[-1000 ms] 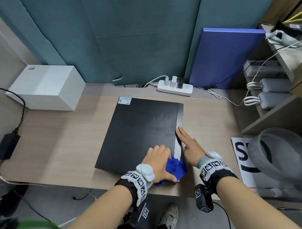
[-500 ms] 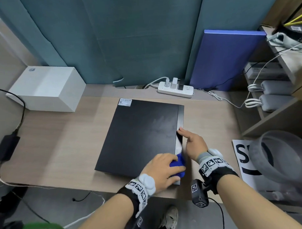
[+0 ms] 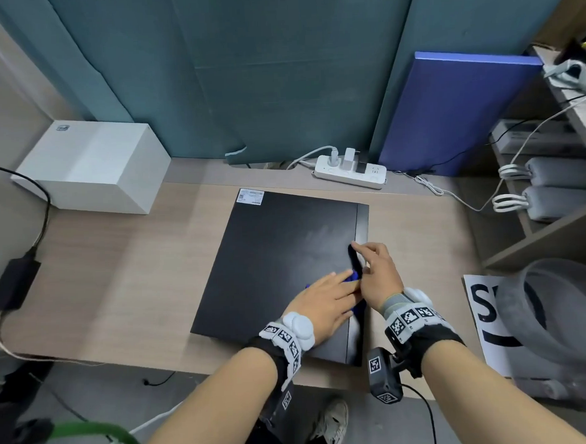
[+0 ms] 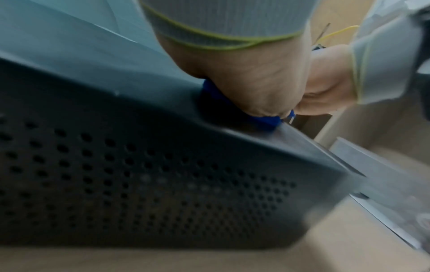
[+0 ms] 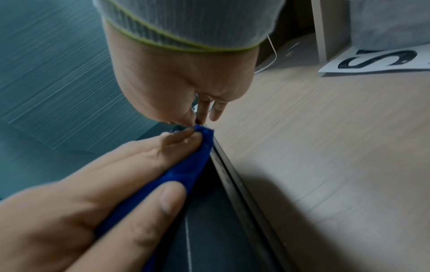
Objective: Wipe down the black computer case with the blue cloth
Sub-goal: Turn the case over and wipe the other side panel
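Now the left hand [image 3: 324, 298] lies flat on the blue cloth [image 3: 352, 275], fingers [image 5: 149, 152] straight and pressed together, holding it down on the black computer case [image 3: 279, 255]. The case sits flat in the middle of the desk [image 3: 120, 271], its near end close to the desk's front edge. The cloth is at the case's right side, toward the front, beside the seam of the narrow right strip. The right hand [image 3: 376, 272] rests on that strip; its fingers look loosely curled with the forefinger stretched ahead, and they grip nothing that I can see.

To do this stroke well, I'd say keep the palm weight even, run the cloth along the seam toward the desk's back edge, and let the right hand brace the case so it does not slide. The far half shows a pale smear, so that area likely needs passes too.

Against a second ago: the cloth was bunched at the case's front right corner, half off it. It is now further up the case, and the left hand has flattened over it.
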The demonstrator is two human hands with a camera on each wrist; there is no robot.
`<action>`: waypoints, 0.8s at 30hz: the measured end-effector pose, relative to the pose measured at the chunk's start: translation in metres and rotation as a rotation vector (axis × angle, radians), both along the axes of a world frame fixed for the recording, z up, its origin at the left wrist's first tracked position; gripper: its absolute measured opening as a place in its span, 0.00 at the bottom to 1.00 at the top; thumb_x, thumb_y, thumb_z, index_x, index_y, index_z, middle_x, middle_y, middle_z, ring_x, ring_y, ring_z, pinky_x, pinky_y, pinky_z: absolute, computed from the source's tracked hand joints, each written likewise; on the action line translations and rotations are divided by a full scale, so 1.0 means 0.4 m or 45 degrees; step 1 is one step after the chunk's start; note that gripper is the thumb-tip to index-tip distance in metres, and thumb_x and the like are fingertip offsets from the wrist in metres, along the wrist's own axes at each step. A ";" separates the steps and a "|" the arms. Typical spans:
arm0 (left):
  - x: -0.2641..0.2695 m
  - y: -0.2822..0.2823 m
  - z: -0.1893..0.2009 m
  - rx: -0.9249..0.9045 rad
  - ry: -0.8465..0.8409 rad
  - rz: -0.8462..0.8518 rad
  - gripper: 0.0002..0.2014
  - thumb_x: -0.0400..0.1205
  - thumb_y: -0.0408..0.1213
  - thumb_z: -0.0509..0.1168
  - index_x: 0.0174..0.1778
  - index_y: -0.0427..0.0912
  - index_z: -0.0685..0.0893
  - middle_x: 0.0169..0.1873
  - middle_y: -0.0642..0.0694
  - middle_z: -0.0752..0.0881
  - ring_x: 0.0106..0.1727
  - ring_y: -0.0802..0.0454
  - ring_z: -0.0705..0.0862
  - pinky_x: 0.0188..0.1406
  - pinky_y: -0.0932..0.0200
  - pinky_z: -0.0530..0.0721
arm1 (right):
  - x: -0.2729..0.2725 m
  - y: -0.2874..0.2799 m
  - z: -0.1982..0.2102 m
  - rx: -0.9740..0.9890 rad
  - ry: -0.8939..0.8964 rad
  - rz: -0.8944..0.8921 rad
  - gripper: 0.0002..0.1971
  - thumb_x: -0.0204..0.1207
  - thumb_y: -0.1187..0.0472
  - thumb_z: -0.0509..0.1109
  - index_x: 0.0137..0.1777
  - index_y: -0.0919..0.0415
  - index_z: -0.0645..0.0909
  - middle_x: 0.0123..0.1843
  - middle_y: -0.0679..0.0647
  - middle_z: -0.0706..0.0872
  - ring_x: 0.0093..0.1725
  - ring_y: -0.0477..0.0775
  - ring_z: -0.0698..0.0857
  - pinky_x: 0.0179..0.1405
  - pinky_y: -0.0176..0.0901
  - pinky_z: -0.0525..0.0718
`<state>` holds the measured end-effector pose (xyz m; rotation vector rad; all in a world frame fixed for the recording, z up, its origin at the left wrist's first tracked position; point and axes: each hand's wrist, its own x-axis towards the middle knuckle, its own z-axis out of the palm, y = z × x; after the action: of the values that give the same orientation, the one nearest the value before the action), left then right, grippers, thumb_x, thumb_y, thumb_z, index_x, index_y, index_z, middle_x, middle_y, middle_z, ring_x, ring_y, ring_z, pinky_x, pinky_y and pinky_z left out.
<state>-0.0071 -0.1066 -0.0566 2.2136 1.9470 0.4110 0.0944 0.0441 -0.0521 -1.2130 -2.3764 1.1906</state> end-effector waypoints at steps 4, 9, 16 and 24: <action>-0.051 0.021 -0.016 -0.012 -0.034 0.141 0.23 0.89 0.45 0.52 0.80 0.45 0.73 0.80 0.50 0.71 0.85 0.44 0.58 0.84 0.46 0.58 | -0.008 0.009 -0.014 0.086 -0.051 0.007 0.33 0.74 0.80 0.60 0.77 0.56 0.80 0.69 0.54 0.75 0.67 0.60 0.78 0.70 0.55 0.79; -0.154 0.030 -0.019 0.011 -0.043 0.298 0.23 0.88 0.44 0.56 0.80 0.45 0.72 0.80 0.51 0.72 0.84 0.42 0.61 0.83 0.45 0.62 | -0.012 0.023 -0.019 0.083 -0.075 0.008 0.35 0.73 0.81 0.59 0.78 0.54 0.78 0.70 0.51 0.72 0.65 0.60 0.78 0.68 0.57 0.81; -0.381 0.015 -0.037 0.000 -0.058 0.715 0.24 0.85 0.37 0.64 0.79 0.44 0.75 0.79 0.47 0.74 0.83 0.38 0.64 0.78 0.39 0.69 | -0.026 0.030 0.006 -0.053 -0.039 -0.120 0.34 0.77 0.80 0.62 0.81 0.55 0.75 0.67 0.44 0.69 0.57 0.51 0.79 0.62 0.35 0.76; -0.467 0.043 -0.024 -0.051 -0.014 1.273 0.25 0.85 0.37 0.62 0.79 0.37 0.71 0.80 0.37 0.68 0.81 0.31 0.63 0.76 0.39 0.68 | -0.014 0.032 0.002 -0.115 -0.196 -0.163 0.33 0.80 0.68 0.70 0.84 0.49 0.70 0.72 0.51 0.81 0.68 0.55 0.84 0.73 0.51 0.79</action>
<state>-0.1938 -0.0894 -0.0661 1.0385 2.8760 0.4698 0.0888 0.0568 -0.0513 -1.5124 -2.3308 1.2162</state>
